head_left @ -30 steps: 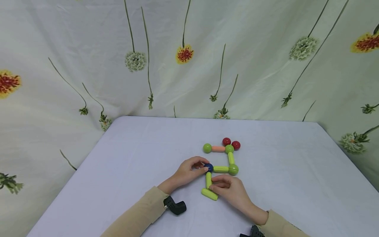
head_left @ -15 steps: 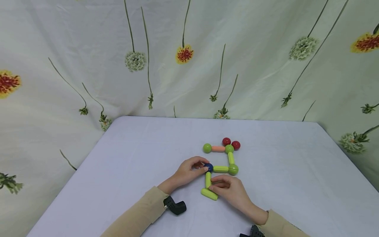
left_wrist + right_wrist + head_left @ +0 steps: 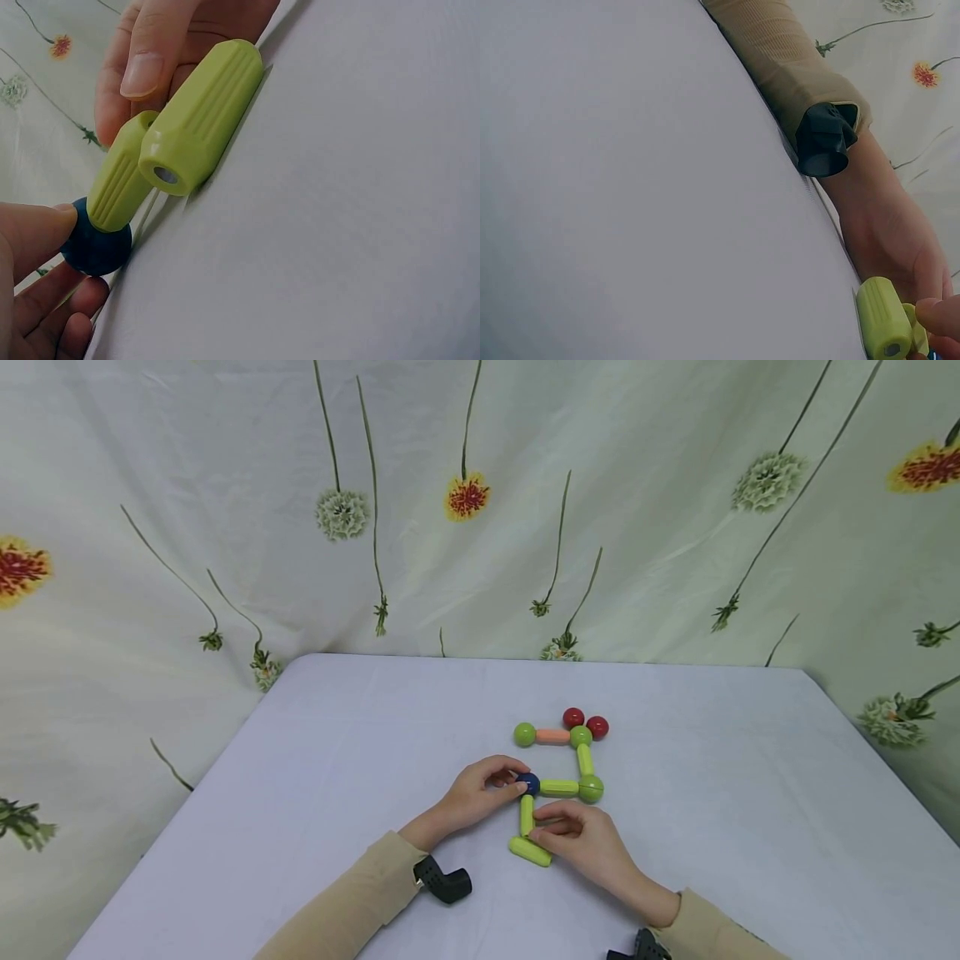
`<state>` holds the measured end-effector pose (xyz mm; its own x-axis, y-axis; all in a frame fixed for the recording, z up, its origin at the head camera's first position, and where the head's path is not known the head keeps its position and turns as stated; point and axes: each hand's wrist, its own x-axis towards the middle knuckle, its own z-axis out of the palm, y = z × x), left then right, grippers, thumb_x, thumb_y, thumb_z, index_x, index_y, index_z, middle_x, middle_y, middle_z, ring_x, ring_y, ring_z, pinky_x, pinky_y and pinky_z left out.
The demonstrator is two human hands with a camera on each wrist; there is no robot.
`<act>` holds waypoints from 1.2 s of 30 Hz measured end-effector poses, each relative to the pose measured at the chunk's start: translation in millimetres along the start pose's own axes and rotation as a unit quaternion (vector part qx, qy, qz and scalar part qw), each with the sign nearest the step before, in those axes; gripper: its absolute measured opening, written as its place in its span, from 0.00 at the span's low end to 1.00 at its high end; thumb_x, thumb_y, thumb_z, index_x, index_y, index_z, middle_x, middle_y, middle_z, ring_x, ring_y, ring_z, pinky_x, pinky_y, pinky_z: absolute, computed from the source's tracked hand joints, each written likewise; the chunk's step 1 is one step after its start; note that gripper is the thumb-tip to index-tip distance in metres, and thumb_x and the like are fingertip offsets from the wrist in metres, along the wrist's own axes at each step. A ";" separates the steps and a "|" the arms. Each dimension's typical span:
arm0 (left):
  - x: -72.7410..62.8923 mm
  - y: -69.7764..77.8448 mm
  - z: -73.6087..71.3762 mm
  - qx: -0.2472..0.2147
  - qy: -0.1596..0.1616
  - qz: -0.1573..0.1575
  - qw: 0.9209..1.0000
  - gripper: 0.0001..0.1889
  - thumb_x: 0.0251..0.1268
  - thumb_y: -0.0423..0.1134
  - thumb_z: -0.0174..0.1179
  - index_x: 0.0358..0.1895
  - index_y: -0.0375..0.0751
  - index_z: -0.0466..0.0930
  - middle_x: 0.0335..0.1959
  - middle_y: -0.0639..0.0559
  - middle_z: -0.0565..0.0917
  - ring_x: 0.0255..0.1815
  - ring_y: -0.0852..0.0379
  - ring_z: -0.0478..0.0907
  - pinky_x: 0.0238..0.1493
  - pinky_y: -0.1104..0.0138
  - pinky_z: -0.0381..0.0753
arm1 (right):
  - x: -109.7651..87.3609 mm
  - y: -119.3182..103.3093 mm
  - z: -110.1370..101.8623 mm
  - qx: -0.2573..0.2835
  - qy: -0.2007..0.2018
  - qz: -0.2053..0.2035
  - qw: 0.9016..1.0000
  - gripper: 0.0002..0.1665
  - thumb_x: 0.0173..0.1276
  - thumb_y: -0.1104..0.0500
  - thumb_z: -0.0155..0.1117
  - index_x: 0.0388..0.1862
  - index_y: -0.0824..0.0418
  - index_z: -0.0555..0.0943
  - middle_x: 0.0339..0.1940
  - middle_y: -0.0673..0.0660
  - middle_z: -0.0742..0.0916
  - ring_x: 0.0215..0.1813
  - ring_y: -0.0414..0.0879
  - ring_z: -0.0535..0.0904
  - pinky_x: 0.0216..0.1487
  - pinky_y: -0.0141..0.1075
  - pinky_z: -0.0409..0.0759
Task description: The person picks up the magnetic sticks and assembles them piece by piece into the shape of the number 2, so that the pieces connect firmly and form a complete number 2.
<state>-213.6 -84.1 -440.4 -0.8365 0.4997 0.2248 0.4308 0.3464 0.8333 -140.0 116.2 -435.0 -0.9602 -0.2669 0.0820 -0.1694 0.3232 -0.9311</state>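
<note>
My left hand (image 3: 476,793) pinches a dark blue ball (image 3: 532,783) between thumb and fingers on the tabletop. From this ball a lime magnetic stick (image 3: 527,814) extends toward me. The fingertips of my right hand (image 3: 588,843) are at that stick's near end, on its right side. A second lime stick (image 3: 202,116), with a metal disc in its end, lies slanted just nearer to me; whether the two sticks touch cannot be made out. Another lime stick (image 3: 559,788) joins the blue ball to a green ball (image 3: 591,789) on its right.
Behind the green ball, an upright lime stick (image 3: 585,761) leads to another green ball (image 3: 581,737). Two red balls, one at the back (image 3: 573,717), sit against it. An orange stick (image 3: 553,737) runs left to a further green ball (image 3: 524,734). A flowered cloth (image 3: 645,527) hangs behind the white table (image 3: 375,718).
The lime stick at my right fingertips has swung very slightly left at its near end. Both hands stay almost still, and the other pieces keep their places.
</note>
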 end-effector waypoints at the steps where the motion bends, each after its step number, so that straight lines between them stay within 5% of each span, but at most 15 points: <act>1: 0.1 0.0 0.1 -0.001 0.000 0.001 1.000 0.13 0.65 0.43 0.60 0.50 0.45 0.79 0.45 0.56 0.80 0.43 0.60 0.75 0.47 0.65 0.74 | -0.2 0.0 0.0 0.003 0.000 0.001 1.000 0.15 0.60 0.64 0.68 0.44 0.69 0.81 0.38 0.60 0.86 0.37 0.49 0.84 0.33 0.30 0.79; 12: 0.6 -0.7 0.8 0.000 0.002 0.002 1.000 0.13 0.65 0.43 0.59 0.50 0.45 0.79 0.44 0.56 0.80 0.42 0.60 0.75 0.46 0.66 0.74 | 0.6 -3.4 -7.6 -0.015 0.004 -0.007 1.000 0.16 0.58 0.55 0.70 0.42 0.63 0.83 0.37 0.53 0.86 0.36 0.42 0.83 0.36 0.31 0.79; 23: 0.9 0.2 0.3 -0.006 0.001 -0.004 1.000 0.13 0.65 0.43 0.59 0.50 0.45 0.79 0.44 0.56 0.80 0.42 0.60 0.74 0.46 0.66 0.74 | 23.1 -8.6 -46.1 -0.009 0.083 -0.050 0.995 0.14 0.62 0.60 0.67 0.45 0.65 0.81 0.40 0.57 0.86 0.39 0.46 0.82 0.40 0.29 0.79; 30: 0.4 1.2 -0.6 -0.007 0.000 -0.007 1.000 0.13 0.65 0.42 0.60 0.50 0.45 0.79 0.44 0.56 0.80 0.42 0.59 0.74 0.46 0.66 0.73 | 41.3 -1.5 -70.8 -0.047 0.144 -0.028 0.988 0.17 0.64 0.58 0.66 0.49 0.64 0.80 0.47 0.58 0.83 0.46 0.50 0.79 0.44 0.30 0.77; 36: 0.4 0.6 0.1 -0.004 -0.001 -0.007 1.000 0.12 0.65 0.42 0.60 0.50 0.45 0.79 0.44 0.56 0.80 0.42 0.59 0.74 0.46 0.67 0.73 | 55.5 10.9 -84.0 -0.054 0.162 -0.006 0.985 0.22 0.65 0.55 0.65 0.53 0.66 0.78 0.52 0.61 0.81 0.53 0.54 0.76 0.53 0.42 0.76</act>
<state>-213.6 -83.6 -439.8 -0.8416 0.4969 0.2118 0.4164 0.3470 0.8403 -213.8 181.2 -410.7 -0.9754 0.0258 0.2189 -0.1879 0.4218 -0.8870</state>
